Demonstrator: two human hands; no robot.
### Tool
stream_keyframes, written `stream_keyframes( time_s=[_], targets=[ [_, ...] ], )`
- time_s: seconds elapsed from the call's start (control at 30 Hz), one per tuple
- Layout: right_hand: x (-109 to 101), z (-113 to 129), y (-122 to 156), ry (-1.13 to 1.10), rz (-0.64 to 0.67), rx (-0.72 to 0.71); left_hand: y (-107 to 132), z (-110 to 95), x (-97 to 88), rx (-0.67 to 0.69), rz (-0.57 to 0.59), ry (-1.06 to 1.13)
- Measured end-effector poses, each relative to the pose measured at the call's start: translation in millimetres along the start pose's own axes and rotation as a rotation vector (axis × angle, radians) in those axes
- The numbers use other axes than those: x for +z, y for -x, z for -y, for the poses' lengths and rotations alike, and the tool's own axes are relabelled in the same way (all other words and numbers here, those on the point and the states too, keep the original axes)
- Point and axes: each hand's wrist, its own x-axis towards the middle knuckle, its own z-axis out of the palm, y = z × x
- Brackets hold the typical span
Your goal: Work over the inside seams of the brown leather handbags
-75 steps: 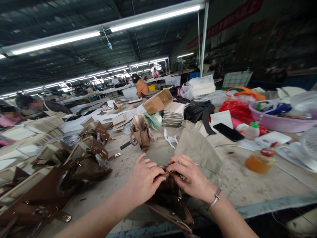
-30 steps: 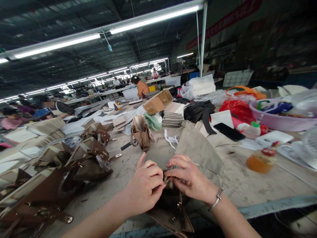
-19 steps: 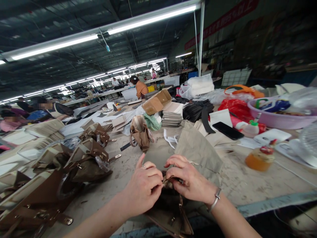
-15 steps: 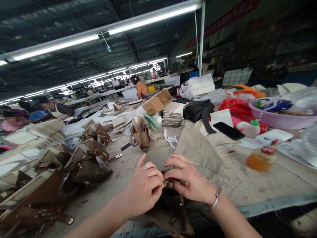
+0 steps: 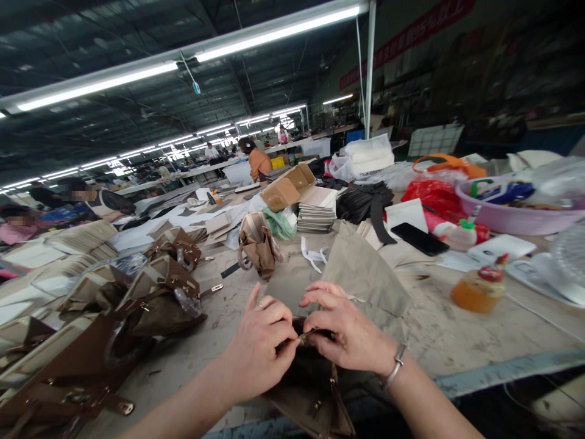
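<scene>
A dark brown handbag (image 5: 311, 390) lies at the table's front edge, below my two hands. My left hand (image 5: 265, 344) is closed, thumb and fingers pinching the bag's upper edge while the index finger points up. Close beside it, my right hand (image 5: 345, 326) grips the same edge between thumb and fingers; a metal bangle circles that wrist. The fingertips of both hands almost meet at the rim. Under and behind them rests a grey-green sheet (image 5: 365, 274). Much of the bag's top is hidden by my fingers.
Several brown handbags (image 5: 164, 299) crowd the left side, and one small brown bag (image 5: 258, 247) stands farther back. On the right are a phone (image 5: 420, 239), a jar of amber liquid (image 5: 478, 296) and a pink basin (image 5: 521, 219). Stacked boards (image 5: 316, 216) stand behind. Other people sit at far tables.
Both hands keep their hold on the bag's edge and have shifted very slightly. The whole view has moved a little; nothing has been let go.
</scene>
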Motion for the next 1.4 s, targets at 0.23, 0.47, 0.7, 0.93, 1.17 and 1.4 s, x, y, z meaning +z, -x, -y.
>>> stream_keyframes(
  time_s=[0.23, 0.47, 0.7, 0.93, 1.17, 1.4],
  targets=[
    [2, -7, 1, -0.059, -0.041, 0.011, -1, 5, 7.2, -0.094, -0.037, 0.051],
    [10, -12, 4, -0.158, -0.134, 0.11, -6, 13, 12.9, -0.168, -0.102, 0.142],
    [8, -9, 5, -0.05, -0.106, 0.24, -13, 19, 15.8, -0.183, -0.049, 0.107],
    [6, -5, -1, -0.035, -0.062, 0.286, -15, 21, 17.9, -0.181, -0.054, 0.1],
    [12, -1, -1, -0.038, -0.126, 0.3, -18, 18, 16.9, -0.197, -0.03, 0.07],
    [13, 1, -2, -0.004, -0.131, 0.288, -19, 17, 18.1, -0.208, -0.031, 0.056]
  ],
)
